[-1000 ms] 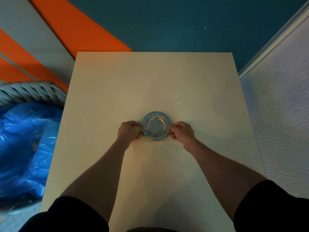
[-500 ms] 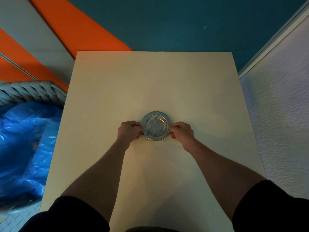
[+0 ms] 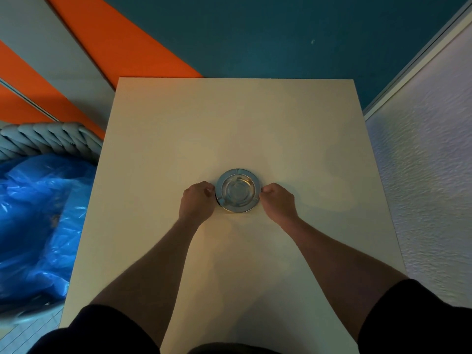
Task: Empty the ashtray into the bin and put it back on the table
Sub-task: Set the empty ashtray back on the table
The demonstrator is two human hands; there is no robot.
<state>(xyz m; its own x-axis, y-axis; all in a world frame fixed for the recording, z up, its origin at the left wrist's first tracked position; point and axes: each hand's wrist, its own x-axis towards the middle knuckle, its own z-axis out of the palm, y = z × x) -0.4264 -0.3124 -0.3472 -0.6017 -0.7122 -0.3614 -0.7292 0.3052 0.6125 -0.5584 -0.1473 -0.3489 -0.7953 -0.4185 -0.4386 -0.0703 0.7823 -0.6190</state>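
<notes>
A round metal ashtray [image 3: 238, 190] rests on the beige table [image 3: 229, 129], near its middle. Its bowl looks shiny, with no visible contents. My left hand [image 3: 196, 201] pinches the ashtray's left rim and my right hand [image 3: 278, 200] pinches its right rim. Both hands have curled fingers and touch the rim. The bin [image 3: 48, 139], a grey woven basket lined with a blue plastic bag [image 3: 33, 221], stands on the floor just left of the table.
A white textured wall [image 3: 429, 190] runs close along the table's right side. Behind the table the surface is teal [image 3: 255, 34] with orange and grey stripes at the left.
</notes>
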